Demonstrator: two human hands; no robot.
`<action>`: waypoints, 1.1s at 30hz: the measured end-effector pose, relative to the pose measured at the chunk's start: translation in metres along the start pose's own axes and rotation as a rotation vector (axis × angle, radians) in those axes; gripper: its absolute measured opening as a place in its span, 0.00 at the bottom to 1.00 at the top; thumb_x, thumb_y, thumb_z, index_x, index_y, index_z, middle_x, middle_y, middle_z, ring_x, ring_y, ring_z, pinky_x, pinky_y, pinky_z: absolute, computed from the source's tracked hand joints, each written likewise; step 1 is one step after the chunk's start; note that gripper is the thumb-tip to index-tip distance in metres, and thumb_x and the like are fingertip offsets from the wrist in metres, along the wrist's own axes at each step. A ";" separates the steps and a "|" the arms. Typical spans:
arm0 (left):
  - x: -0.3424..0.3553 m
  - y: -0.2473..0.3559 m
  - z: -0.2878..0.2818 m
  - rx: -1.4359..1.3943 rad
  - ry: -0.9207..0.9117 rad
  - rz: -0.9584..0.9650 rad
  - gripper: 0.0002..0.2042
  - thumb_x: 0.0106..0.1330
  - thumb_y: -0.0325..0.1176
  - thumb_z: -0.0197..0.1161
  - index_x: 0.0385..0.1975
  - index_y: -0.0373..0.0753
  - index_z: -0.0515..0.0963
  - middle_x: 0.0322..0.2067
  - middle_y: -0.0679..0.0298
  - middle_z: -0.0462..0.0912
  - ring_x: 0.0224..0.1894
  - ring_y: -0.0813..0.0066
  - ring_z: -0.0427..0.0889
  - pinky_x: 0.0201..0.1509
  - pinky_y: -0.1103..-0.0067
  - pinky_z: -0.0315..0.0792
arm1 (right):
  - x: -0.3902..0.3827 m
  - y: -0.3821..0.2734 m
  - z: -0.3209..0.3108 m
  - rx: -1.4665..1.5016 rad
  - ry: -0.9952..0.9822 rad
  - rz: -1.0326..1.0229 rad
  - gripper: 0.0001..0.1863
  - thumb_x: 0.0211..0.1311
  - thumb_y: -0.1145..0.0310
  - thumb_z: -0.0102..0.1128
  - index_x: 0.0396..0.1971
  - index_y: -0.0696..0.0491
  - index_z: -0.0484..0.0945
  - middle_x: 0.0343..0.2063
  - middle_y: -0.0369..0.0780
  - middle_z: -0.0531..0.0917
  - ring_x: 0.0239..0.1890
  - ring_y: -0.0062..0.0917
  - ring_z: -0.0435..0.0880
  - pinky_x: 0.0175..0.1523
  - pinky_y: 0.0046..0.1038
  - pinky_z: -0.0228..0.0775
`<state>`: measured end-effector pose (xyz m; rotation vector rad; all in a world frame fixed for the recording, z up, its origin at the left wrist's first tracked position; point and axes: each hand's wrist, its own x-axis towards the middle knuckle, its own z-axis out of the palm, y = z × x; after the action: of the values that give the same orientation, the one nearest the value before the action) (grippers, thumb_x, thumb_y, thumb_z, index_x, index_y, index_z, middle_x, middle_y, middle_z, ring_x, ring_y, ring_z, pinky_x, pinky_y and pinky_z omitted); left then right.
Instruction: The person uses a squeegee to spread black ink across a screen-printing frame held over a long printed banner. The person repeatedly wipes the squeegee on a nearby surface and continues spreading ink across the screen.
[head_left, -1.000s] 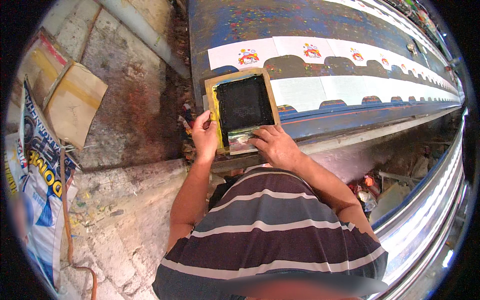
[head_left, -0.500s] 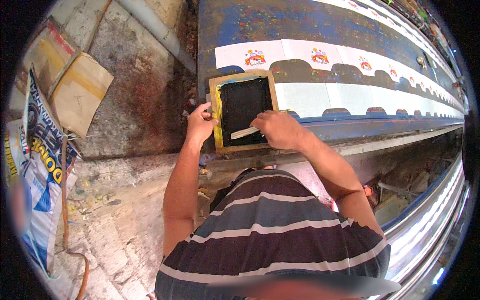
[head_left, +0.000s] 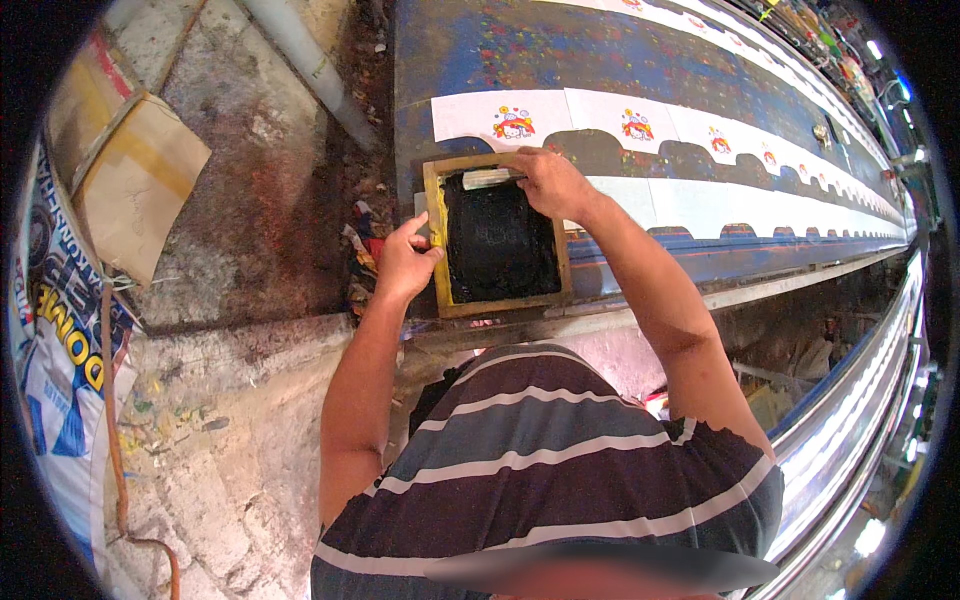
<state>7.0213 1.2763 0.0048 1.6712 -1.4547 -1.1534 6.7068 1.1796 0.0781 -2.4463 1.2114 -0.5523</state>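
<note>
A wooden-framed printing screen lies on the near left end of the long table, its mesh covered in black ink with a faint outline at the middle. My left hand grips the frame's left side, thumb on top of the yellow-stained wood. Inside the frame's far edge, my right hand is closed around a pale squeegee, which touches the inked mesh. Part of the squeegee is hidden under the fingers. Blank white fabric pieces run rightward from the screen.
Beyond the screen, a row of white pieces with a colourful cartoon print lies on the paint-spattered table. A cardboard piece and a printed banner are at the left. Rags lie beside the table's left edge.
My right hand has pushed the squeegee from the near part of the screen to its far edge. A faint outline now shows in the ink. My left hand stays on the frame.
</note>
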 end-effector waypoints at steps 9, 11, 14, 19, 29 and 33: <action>0.001 -0.005 0.005 -0.112 -0.018 -0.070 0.38 0.68 0.19 0.78 0.80 0.36 0.75 0.38 0.62 0.89 0.38 0.74 0.88 0.46 0.72 0.84 | -0.022 -0.029 0.005 -0.006 -0.117 -0.021 0.31 0.56 0.82 0.62 0.63 0.51 0.89 0.50 0.53 0.90 0.58 0.54 0.89 0.66 0.52 0.83; 0.000 -0.005 0.005 -0.110 -0.021 -0.076 0.38 0.68 0.19 0.77 0.81 0.37 0.75 0.38 0.62 0.89 0.37 0.74 0.88 0.45 0.73 0.84 | -0.041 -0.042 0.009 0.005 -0.109 -0.032 0.31 0.55 0.82 0.62 0.62 0.52 0.90 0.49 0.52 0.90 0.58 0.54 0.89 0.66 0.52 0.83; -0.001 -0.006 0.005 -0.121 -0.021 -0.051 0.38 0.69 0.17 0.75 0.81 0.38 0.74 0.40 0.61 0.89 0.36 0.75 0.88 0.42 0.74 0.84 | -0.067 -0.063 0.017 -0.025 -0.098 -0.054 0.30 0.55 0.82 0.64 0.60 0.51 0.91 0.48 0.49 0.90 0.56 0.50 0.89 0.65 0.50 0.83; -0.004 -0.010 0.009 -0.134 -0.008 0.009 0.36 0.70 0.16 0.73 0.80 0.39 0.76 0.47 0.58 0.90 0.36 0.76 0.89 0.40 0.75 0.85 | -0.108 -0.096 0.025 -0.051 -0.123 -0.036 0.30 0.57 0.78 0.69 0.63 0.50 0.89 0.51 0.45 0.89 0.56 0.47 0.88 0.68 0.47 0.81; -0.027 -0.022 0.050 -0.217 0.275 0.203 0.30 0.70 0.15 0.72 0.73 0.36 0.82 0.68 0.52 0.85 0.67 0.61 0.86 0.73 0.69 0.79 | -0.157 -0.122 0.041 -0.064 -0.010 -0.027 0.28 0.61 0.65 0.80 0.63 0.49 0.88 0.61 0.44 0.86 0.66 0.46 0.83 0.69 0.45 0.79; -0.035 -0.028 0.060 -0.031 0.355 0.373 0.30 0.64 0.13 0.71 0.68 0.40 0.86 0.71 0.49 0.80 0.74 0.51 0.81 0.79 0.62 0.75 | -0.182 -0.112 0.041 0.023 0.269 0.183 0.27 0.66 0.66 0.80 0.64 0.52 0.88 0.64 0.47 0.85 0.69 0.48 0.82 0.74 0.45 0.76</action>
<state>6.9787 1.3206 -0.0380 1.4161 -1.4284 -0.6356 6.7002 1.3966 0.0621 -2.2635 1.5061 -0.8548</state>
